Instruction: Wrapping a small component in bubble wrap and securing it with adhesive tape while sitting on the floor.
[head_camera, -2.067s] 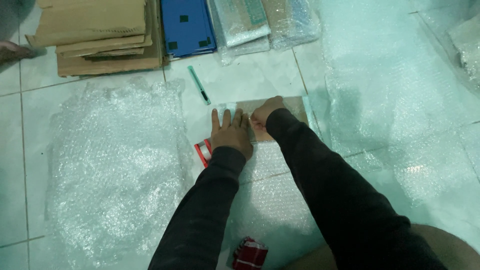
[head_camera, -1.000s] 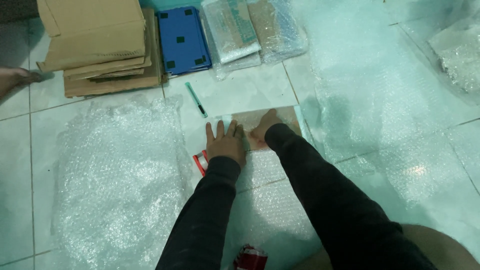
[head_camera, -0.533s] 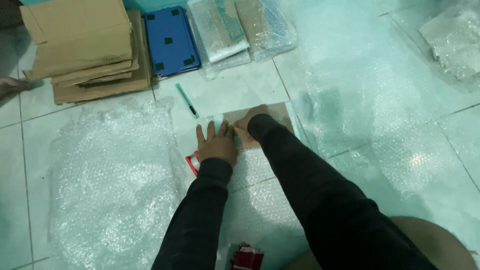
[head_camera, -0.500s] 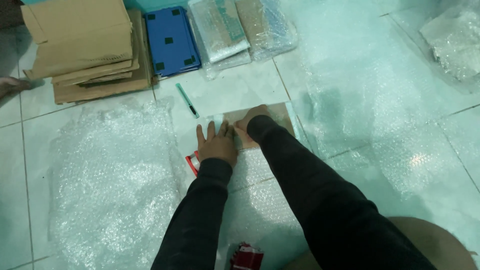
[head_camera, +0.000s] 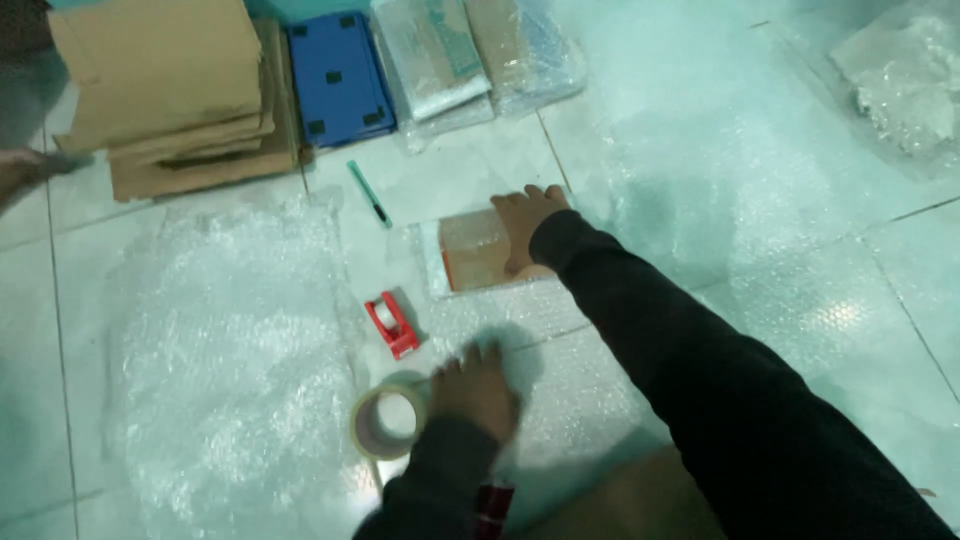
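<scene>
L hand (head_camera: 475, 390) grips the tape roll (head_camera: 385, 422) at its rim, low on the floor; roll looks light, stiff, prob. easy to pinch by the ring. R hand (head_camera: 527, 222) lies flat, fingers spread, on the bubble-wrapped parcel (head_camera: 475, 252), mid-floor: wrap soft, slippery; press from top. Red tape cutter (head_camera: 390, 322) lies between.

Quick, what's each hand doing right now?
Left hand: holding the roll of tape.
Right hand: open, flat on the bubble-wrapped brown parcel.
</scene>
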